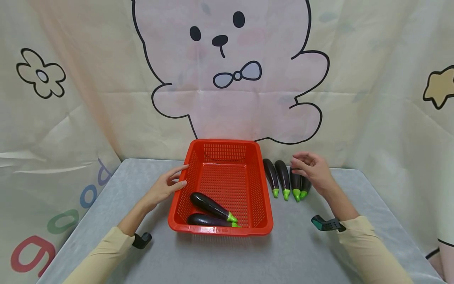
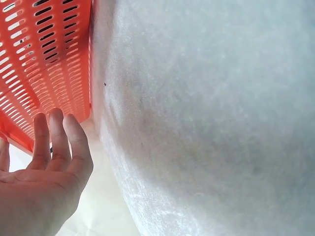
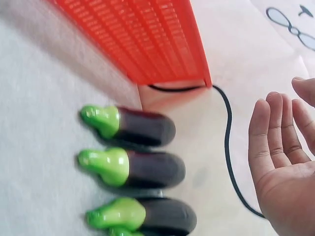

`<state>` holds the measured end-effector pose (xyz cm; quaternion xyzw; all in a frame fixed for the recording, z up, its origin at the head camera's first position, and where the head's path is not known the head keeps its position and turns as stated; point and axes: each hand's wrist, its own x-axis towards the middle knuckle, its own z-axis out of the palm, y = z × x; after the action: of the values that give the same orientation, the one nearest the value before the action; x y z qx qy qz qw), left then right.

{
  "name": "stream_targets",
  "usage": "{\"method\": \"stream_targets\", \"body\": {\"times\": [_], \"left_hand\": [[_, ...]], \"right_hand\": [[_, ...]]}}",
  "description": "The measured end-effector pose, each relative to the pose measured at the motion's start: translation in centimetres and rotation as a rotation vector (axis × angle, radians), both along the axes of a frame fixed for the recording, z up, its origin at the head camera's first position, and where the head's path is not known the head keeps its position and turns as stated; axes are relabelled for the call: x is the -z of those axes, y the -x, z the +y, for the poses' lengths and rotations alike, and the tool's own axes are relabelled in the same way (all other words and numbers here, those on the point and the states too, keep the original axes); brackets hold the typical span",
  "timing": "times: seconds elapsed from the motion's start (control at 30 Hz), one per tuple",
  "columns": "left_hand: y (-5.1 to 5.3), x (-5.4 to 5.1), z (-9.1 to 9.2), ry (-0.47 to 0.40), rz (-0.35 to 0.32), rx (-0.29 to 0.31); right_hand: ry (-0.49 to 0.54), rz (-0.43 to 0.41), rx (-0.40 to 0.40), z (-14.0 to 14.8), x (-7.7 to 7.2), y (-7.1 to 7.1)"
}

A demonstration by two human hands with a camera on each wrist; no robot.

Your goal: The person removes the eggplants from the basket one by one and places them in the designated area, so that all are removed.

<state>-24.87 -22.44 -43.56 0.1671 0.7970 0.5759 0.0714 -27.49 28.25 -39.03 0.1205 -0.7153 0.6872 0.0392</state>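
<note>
A red plastic basket [image 1: 225, 173] stands on the table, and two dark eggplants with green stems lie at its near end: an upper eggplant [image 1: 210, 205] and a lower eggplant [image 1: 209, 220]. My left hand [image 1: 164, 185] is at the basket's left rim, its fingers extended along the outer side wall [image 2: 54, 59]. To the basket's right, several more eggplants [image 1: 282, 177] lie side by side, stems toward me. Above the rightmost ones hovers my right hand [image 1: 313, 173], fingers loosely bent and holding nothing. In the right wrist view, that palm [image 3: 290, 191] shows bare, apart from the eggplants [image 3: 152, 167].
A grey cloth covers the table [image 1: 301, 252]. Behind it hangs a printed curtain [image 1: 227, 114] with a cartoon bear, close to the basket's far edge. A black wrist-worn device [image 1: 328, 223] sits at the right sleeve, another device [image 1: 142, 240] at the left.
</note>
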Motion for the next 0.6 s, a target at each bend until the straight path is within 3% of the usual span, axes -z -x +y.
{"method": "stream_targets", "body": {"times": [0.33,0.6], "left_hand": [[0.2,0.4,-0.2,-0.014,0.004,0.003],[0.2,0.3,-0.1,-0.024,-0.007,-0.001]], "right_hand": [[-0.054,0.005,-0.064,-2.9,-1.0,-0.1],[-0.069,0.032,-0.119,-5.0,-2.2,0.7]]}}
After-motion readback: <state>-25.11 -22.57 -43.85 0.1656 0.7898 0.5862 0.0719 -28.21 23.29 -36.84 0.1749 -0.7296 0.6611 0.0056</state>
